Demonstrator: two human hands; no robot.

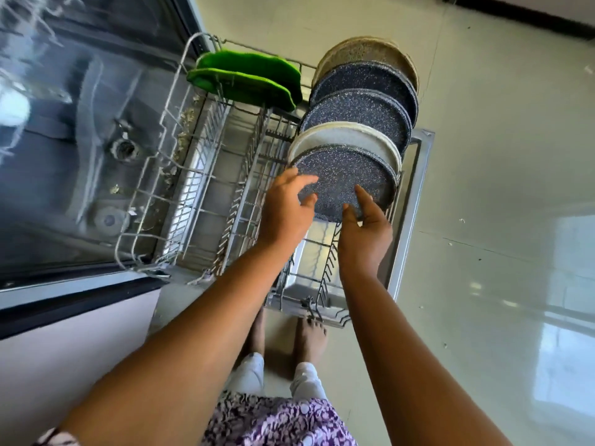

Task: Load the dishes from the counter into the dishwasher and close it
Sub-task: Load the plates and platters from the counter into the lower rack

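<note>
Bare feet [309, 336] stand on glossy pale tile [499, 162] at the near edge of a pulled-out wire rack [240, 201]. Both arms reach down over it. The left hand [285, 207], fingers spread loose and holding nothing, hovers just beside the left rim of a round, dark, white-speckled plate [346, 173]. The right hand [365, 230] lays straight fingers [363, 194] against that plate's lower rim; it appears to touch rather than clasp, though motion blur leaves this unsure. The plate stands on edge at the near end of a row on the rack's right side, with a matte white plate [357, 141] behind it, then two more speckled dark plates [357, 114] and a tan one [360, 51] farthest. Two wavy-edged green dishes [248, 77] lean at the rack's far left corner. The rack's middle and near rows of thin metal tines are open. Left lies the steel tub [64, 140].
</note>
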